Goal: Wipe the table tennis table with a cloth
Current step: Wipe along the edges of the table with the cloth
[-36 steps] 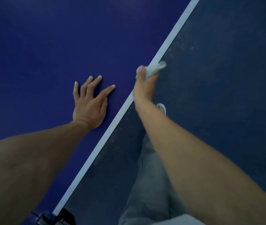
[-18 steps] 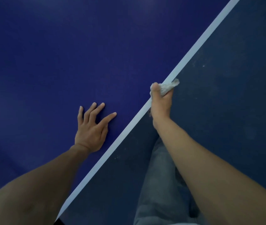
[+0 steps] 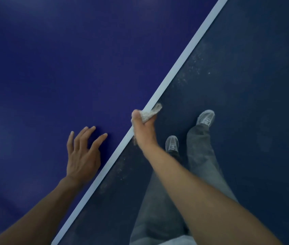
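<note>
My right hand (image 3: 142, 129) grips the bunched cloth (image 3: 151, 112) against the white edge stripe (image 3: 184, 55) at frame centre. The table (image 3: 69, 59) fills the upper left. My left hand (image 3: 82, 152) rests lower left, fingers spread on the blue top. I'd best press the cloth firmly and slide it along the stripe toward the upper right, leaning on the left for balance.

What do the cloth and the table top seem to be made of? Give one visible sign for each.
Cloth: pale, matte, probably open-weave fabric; it bunches and shows a netted texture. Table top: seemingly painted board, smooth matte blue with a white edge line; core unknown.
</note>
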